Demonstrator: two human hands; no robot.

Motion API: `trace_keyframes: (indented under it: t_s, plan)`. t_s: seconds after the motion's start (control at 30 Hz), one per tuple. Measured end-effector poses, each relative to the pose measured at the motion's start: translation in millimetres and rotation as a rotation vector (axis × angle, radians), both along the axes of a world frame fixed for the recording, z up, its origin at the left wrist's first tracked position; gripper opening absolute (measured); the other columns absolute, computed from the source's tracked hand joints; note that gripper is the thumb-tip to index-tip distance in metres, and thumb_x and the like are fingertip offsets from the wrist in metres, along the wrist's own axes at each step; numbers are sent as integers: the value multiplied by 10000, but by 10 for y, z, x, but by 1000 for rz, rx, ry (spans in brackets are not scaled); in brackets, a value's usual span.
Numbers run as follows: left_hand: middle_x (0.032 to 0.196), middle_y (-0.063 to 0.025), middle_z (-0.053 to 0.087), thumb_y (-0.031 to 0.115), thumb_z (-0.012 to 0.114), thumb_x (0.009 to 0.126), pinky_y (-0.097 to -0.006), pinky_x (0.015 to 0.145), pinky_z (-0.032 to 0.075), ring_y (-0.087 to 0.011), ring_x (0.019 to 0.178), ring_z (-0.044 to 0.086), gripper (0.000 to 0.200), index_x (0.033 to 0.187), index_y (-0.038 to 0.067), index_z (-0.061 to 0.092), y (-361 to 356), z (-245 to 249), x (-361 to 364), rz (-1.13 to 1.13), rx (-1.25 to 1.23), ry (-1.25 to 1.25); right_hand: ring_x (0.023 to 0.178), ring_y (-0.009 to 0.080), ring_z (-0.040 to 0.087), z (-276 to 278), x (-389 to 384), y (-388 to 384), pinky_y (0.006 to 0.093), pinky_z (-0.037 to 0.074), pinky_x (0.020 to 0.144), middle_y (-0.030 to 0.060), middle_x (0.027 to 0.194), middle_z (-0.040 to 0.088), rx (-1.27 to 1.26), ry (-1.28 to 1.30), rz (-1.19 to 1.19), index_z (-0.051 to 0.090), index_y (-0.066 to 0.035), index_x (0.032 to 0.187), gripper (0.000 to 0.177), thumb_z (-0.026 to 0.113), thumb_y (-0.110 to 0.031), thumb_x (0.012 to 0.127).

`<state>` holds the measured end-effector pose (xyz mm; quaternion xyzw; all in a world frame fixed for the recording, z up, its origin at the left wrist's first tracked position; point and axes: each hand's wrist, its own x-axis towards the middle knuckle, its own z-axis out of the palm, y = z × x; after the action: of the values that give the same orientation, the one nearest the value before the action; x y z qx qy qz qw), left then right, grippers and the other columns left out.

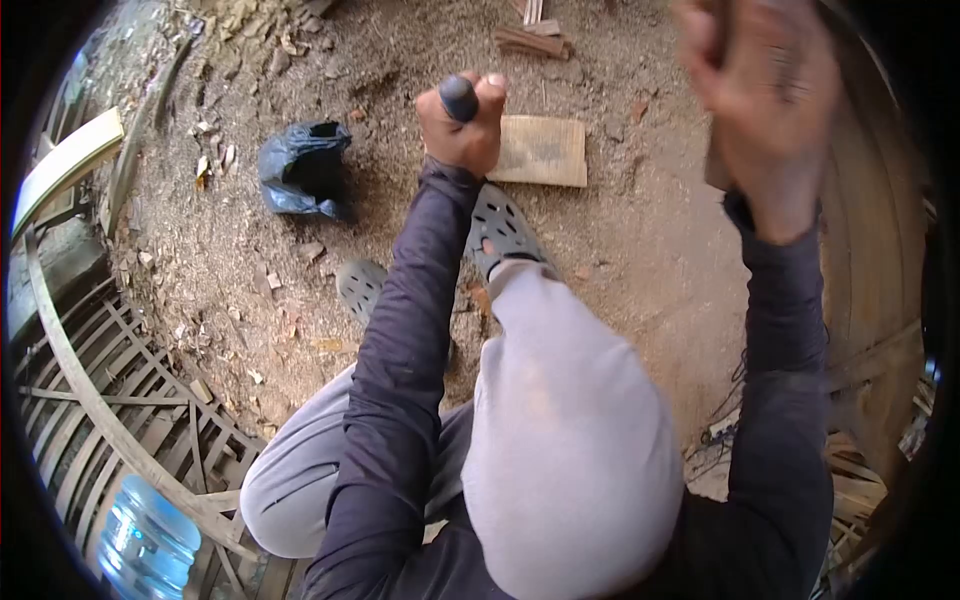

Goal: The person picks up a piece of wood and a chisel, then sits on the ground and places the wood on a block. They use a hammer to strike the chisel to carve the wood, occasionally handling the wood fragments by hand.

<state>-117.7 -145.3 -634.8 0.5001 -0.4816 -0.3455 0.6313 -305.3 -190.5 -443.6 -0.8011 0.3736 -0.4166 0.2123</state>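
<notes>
My left hand [465,135] is closed in a fist around a dark, round-ended handle [459,98], seen end-on from above. The rest of that tool is hidden below the fist. Right beside the fist, a small pale wooden board [543,150] with a darker patch lies on the ground. My right hand [778,110] is raised at the upper right, blurred by motion. Its fingers wrap around a brown, wood-like piece [718,168], whose edges show above and below the hand; I cannot tell its kind.
Wood chips cover the dirt ground [660,240]. A crumpled dark plastic bag [290,165] sits left of my sandal [502,225]. Slatted wooden frames [75,375] and a blue water bottle [148,540] are at lower left. Wood scraps [532,42] lie ahead; large planks [870,230] stand right.
</notes>
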Motion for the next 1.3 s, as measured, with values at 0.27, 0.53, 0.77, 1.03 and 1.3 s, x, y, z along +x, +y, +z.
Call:
trace_keyframes:
  t_s: [0.27, 0.53, 0.77, 1.03, 1.3]
  plan:
    - [579, 1, 499, 144, 648, 910, -247, 381, 332, -93, 426, 449, 187, 758, 63, 576, -142, 108, 340, 161, 72, 370, 772, 311, 706, -1709, -1287, 660, 397, 515, 661, 202, 891, 692, 380, 698, -498, 626, -42, 1168, 276, 600, -253, 993]
    - [563, 11, 457, 107, 643, 909, -244, 381, 315, -75, 429, 386, 190, 755, 67, 539, -44, 126, 531, 243, 42, 594, 1066, 370, 651, -2446, -833, 949, 445, 517, 966, 214, 1223, 636, 265, 638, -328, 575, -34, 1338, 535, 703, -343, 921]
    - [557, -3, 429, 133, 622, 908, -250, 365, 309, -91, 393, 344, 130, 845, 55, 538, -56, 100, 394, 253, 80, 484, 927, 291, 697, -2138, 681, 427, 364, 563, 820, 148, 1006, 698, 507, 104, 210, 656, -93, 1253, 546, 765, -446, 851]
    - [560, 5, 441, 121, 620, 917, -259, 384, 313, -88, 412, 368, 223, 732, 64, 509, -95, 58, 352, 149, 61, 412, 810, 260, 747, -2404, 460, 204, 354, 596, 750, 153, 943, 758, 392, 41, -38, 743, -22, 1069, 291, 657, -245, 902]
    - [551, 20, 484, 164, 657, 923, -233, 421, 349, -64, 450, 443, 320, 654, 84, 504, -113, 36, 528, 203, 101, 390, 766, 159, 741, -2658, -91, -161, 266, 601, 669, 163, 936, 747, 817, -308, -340, 683, 66, 1154, 284, 606, -119, 954]
